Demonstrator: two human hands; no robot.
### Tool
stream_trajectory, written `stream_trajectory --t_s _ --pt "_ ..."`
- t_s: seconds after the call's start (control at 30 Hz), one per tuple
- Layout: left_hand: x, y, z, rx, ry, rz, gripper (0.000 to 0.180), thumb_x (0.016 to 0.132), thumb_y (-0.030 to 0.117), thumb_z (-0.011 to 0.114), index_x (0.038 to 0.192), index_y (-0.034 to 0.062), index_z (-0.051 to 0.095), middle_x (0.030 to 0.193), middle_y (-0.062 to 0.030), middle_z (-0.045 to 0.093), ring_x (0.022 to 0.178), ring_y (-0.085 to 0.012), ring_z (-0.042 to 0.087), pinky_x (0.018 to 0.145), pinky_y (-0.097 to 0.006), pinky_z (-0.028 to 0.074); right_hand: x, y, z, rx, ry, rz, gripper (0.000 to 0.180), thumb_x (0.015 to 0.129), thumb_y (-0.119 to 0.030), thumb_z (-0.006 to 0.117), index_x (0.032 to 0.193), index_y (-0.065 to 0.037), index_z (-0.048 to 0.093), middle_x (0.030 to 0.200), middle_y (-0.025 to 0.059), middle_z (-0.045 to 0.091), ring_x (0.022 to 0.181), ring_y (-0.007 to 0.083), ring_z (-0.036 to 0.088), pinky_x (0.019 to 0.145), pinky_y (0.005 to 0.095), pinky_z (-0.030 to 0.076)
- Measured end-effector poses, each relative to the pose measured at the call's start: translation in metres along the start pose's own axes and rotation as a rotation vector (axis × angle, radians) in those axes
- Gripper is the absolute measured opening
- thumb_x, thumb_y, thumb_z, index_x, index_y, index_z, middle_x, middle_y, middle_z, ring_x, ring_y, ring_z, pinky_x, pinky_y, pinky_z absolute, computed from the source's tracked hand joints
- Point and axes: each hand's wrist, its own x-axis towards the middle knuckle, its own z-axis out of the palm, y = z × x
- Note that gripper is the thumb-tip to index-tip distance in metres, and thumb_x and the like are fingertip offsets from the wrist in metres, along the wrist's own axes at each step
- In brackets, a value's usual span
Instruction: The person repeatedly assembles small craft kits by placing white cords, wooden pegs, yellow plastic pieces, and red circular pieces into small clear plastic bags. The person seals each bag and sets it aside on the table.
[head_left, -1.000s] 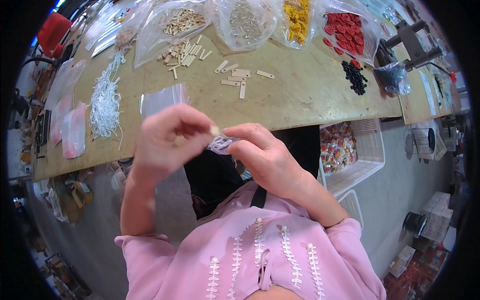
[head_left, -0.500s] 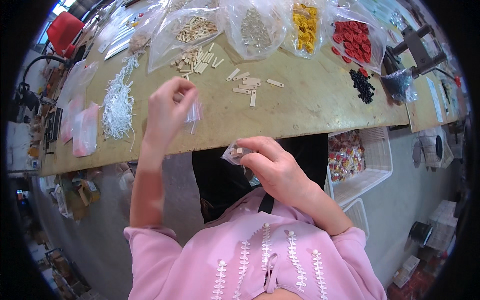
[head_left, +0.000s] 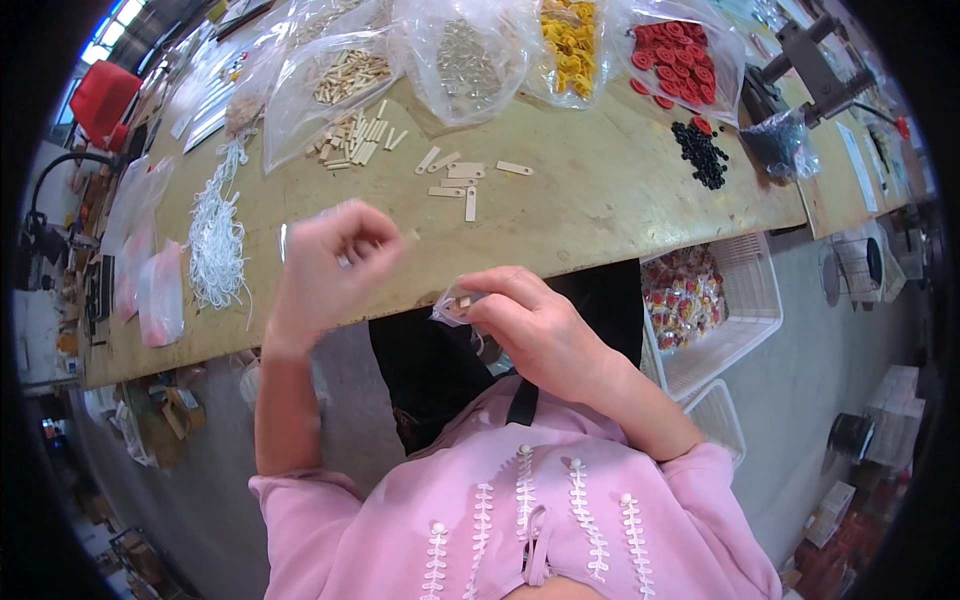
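Note:
My right hand [head_left: 535, 325] is closed on a small clear plastic bag [head_left: 447, 308], held just off the table's front edge. Small wooden pieces [head_left: 463, 302] show inside the bag, partly behind my fingers. To its left, my left hand [head_left: 340, 255] is over the table, blurred by motion, its thumb and forefinger pinched together. A small pale piece [head_left: 414, 234] sticks out at the fingertips, too smeared to name surely. Beyond that hand lie a pile of short wooden sticks [head_left: 358, 140] and several flat wooden strips with holes [head_left: 466, 172].
Clear bags of wooden pegs [head_left: 350, 75], clear parts [head_left: 470, 65], yellow parts [head_left: 570, 50] and red discs [head_left: 680, 60] line the back. Black beads [head_left: 700, 155] lie right, white cords [head_left: 215, 250] left. A white basket [head_left: 740, 345] of filled packets stands below right.
My left hand has come away from the wooden sticks toward me, with a pale piece at its fingertips. The right hand still holds the bag. The whole view has shifted slightly.

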Motion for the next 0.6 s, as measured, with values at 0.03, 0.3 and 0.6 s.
stream_trajectory --t_s 0.03,0.3,0.6 --pt "-0.011 0.009 0.005 0.025 -0.067 0.054 0.008 0.089 0.004 0.079 0.092 -0.0002 0.072 0.079 -0.0003 0.068 0.068 -0.0039 0.06 0.06 -0.023 0.048 0.002 -0.002 0.0 0.013 -0.003 -0.004 0.025 0.085 0.008 0.067 0.109 0.001 0.063 0.13 0.0187 0.065 0.121 0.0375 0.064 0.094 0.0423 0.06" --pt "0.008 0.018 0.025 0.169 -0.004 0.212 0.013 0.091 0.006 0.076 0.102 0.0002 0.075 0.088 -0.007 0.071 0.075 -0.0111 0.065 0.067 -0.028 0.053 -0.003 -0.001 -0.001 -0.009 -0.01 0.01 0.022 0.088 0.005 0.066 0.109 0.002 0.064 0.131 0.0203 0.065 0.124 0.0373 0.063 0.099 0.042 0.058" --pt "0.112 -0.039 0.028 0.328 -0.025 -0.012 0.027 0.086 0.019 0.082 0.101 -0.0029 0.076 0.092 -0.0147 0.075 0.082 -0.0237 0.073 0.08 -0.038 0.059 -0.022 0.005 -0.006 -0.004 0.034 0.057 0.021 0.086 0.006 0.068 0.106 0.002 0.065 0.128 0.0195 0.066 0.12 0.0371 0.065 0.096 0.0424 0.06"
